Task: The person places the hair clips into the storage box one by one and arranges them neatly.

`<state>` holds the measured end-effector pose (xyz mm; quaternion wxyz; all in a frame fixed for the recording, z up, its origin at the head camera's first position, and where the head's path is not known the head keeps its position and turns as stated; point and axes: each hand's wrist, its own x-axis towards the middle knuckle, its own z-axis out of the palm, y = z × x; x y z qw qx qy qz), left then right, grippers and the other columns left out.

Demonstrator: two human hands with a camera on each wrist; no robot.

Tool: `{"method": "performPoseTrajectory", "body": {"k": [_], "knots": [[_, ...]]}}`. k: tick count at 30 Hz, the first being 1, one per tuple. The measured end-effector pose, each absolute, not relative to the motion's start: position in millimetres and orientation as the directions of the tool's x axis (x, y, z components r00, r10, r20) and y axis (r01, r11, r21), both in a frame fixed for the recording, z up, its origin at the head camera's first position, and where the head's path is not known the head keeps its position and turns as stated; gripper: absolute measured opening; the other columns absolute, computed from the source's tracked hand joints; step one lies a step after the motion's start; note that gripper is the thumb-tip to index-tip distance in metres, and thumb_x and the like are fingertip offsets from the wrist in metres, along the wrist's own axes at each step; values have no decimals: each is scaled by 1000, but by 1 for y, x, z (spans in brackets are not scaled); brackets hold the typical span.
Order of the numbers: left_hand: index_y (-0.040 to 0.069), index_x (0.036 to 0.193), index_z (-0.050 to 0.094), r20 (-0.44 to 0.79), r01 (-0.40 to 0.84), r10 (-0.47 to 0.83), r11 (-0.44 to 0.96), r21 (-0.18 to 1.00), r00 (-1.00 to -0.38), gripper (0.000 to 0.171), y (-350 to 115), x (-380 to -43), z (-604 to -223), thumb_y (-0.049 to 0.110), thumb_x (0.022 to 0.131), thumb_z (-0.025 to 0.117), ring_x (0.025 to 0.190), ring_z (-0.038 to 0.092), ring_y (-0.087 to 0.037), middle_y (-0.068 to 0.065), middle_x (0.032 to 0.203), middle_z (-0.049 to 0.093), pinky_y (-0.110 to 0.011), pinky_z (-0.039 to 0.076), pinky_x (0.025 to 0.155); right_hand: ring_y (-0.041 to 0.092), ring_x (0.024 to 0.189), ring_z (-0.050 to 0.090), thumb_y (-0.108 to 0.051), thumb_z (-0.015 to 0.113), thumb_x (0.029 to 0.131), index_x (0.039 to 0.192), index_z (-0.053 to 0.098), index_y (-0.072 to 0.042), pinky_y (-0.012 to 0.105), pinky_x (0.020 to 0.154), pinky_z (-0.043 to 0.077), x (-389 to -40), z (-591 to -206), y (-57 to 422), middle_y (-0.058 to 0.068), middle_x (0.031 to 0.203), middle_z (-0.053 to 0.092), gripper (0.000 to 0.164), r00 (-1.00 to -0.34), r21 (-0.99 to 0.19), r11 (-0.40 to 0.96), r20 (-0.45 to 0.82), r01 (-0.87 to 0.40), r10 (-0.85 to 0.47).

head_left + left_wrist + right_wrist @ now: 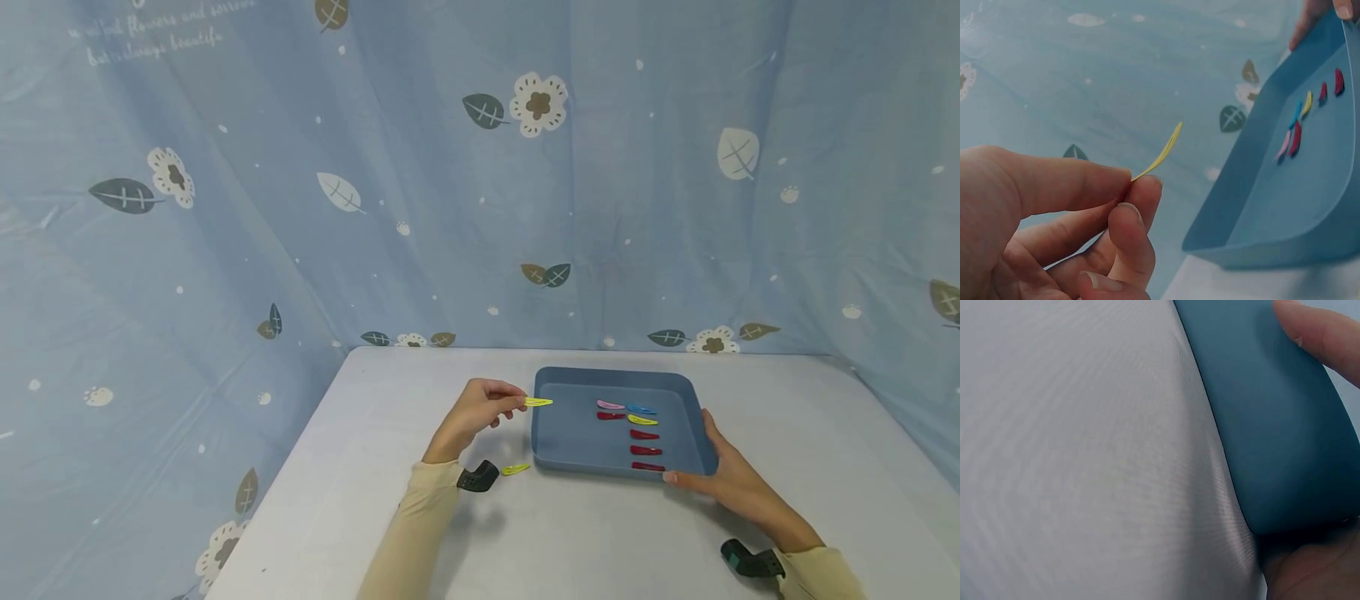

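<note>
Between thumb and forefinger my left hand (pixel 477 414) pinches a yellow snap hair clip (pixel 538 402), held by one end beside the left rim of the blue tray (pixel 573 433). In the left wrist view this clip (pixel 1166 150) points up and away from the fingertips. My right hand (pixel 738 487) grips the tray's near right corner, thumb on the front wall and fingers along the right side. Inside the tray lie a pink clip (pixel 611 405), a blue clip (pixel 641 409), a yellow clip (pixel 642 420) and several red clips (pixel 647 451).
Another yellow clip (pixel 515 470) lies on the white table (pixel 592 533), left of the tray's near left corner and close to the left wrist camera (pixel 478 477). A blue patterned curtain (pixel 450 167) hangs behind the table and along its sides.
</note>
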<state>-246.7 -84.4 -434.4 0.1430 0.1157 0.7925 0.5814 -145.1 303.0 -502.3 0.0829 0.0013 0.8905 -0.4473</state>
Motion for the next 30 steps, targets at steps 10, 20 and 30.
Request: {"method": "performPoseTrajectory", "body": {"k": [10, 20, 30], "knots": [[5, 111, 79, -84, 13, 392, 239, 971, -916, 19, -63, -244, -429, 17, 97, 73, 77, 64, -20, -15, 101, 79, -23, 41, 58, 67, 150, 3, -40, 80, 86, 160, -24, -6, 84, 109, 18, -143, -500, 303, 38, 166, -9, 132, -985, -787, 611, -158, 84, -68], [4, 110, 79, -72, 15, 407, 206, 978, -911, 19, -45, -245, -430, 16, 97, 72, 75, 65, -14, -11, 99, 80, -24, 41, 59, 67, 150, 3, -40, 80, 86, 160, -25, -6, 85, 108, 18, -144, -499, 302, 38, 166, -9, 133, -983, -788, 608, -172, 98, -64], [5, 107, 79, -85, -5, 402, 196, 981, -912, 17, -30, -247, -434, 16, 97, 73, 78, 65, -21, -12, 101, 80, -25, 42, 59, 67, 149, 3, -41, 80, 86, 160, -25, -6, 85, 108, 18, -145, -500, 303, 38, 166, -10, 133, -984, -788, 609, -163, 89, -66]]}}
